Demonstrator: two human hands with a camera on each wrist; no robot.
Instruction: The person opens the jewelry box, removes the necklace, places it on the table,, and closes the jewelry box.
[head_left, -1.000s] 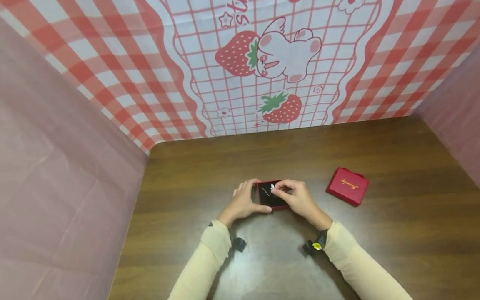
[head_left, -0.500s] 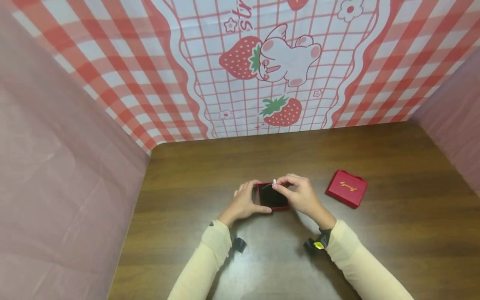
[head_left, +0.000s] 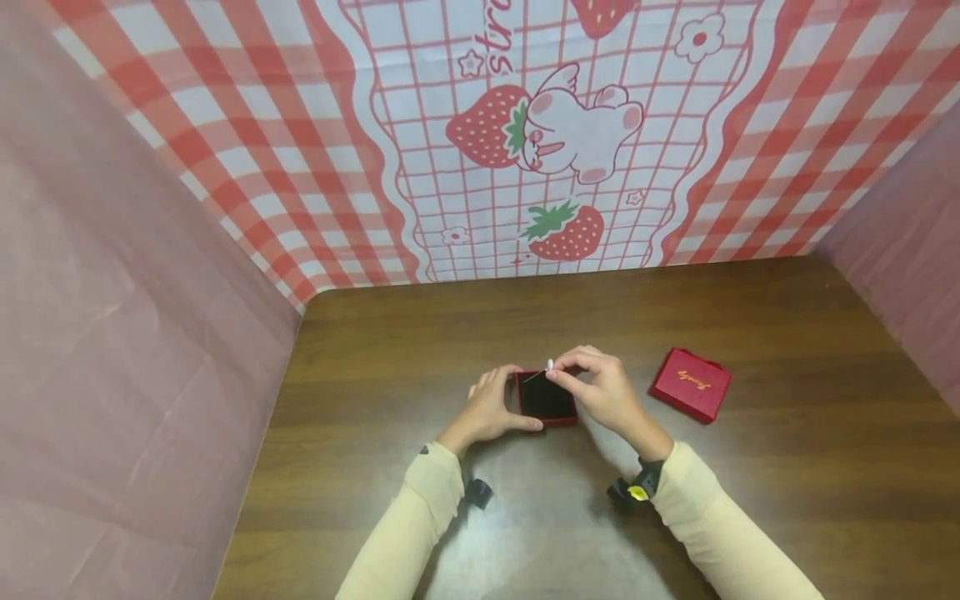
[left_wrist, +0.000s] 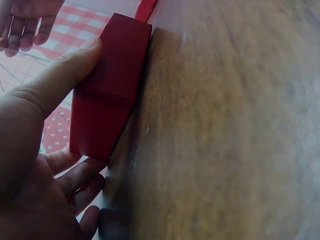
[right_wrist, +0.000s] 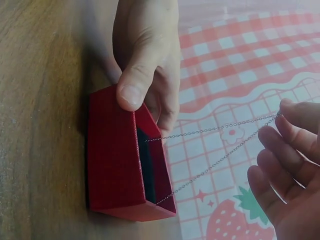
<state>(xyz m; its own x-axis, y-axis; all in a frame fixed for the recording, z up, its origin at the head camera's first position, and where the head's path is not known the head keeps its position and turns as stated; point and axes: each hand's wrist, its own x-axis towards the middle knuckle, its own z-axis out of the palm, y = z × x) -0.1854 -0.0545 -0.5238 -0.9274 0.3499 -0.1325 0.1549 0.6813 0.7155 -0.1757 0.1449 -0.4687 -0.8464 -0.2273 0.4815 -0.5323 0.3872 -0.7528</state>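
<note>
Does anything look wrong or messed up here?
Nothing looks spilled or broken. The silly bit is the cartoon animal printed on the checked cloth: it lies sideways, head pointing left. The red box lid also sits crooked on the table. The thin chain shows no visible break.

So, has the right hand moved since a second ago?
Yes: in the head view, the right hand is now nearer the far edge of the table, its fingertips lined up with the red box's far rim.

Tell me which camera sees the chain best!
The right wrist view: the chain stretches clearly in two strands from jewelry box to right hand. The head view shows a faint line; left wrist, pieces partly behind the left hand.
</note>
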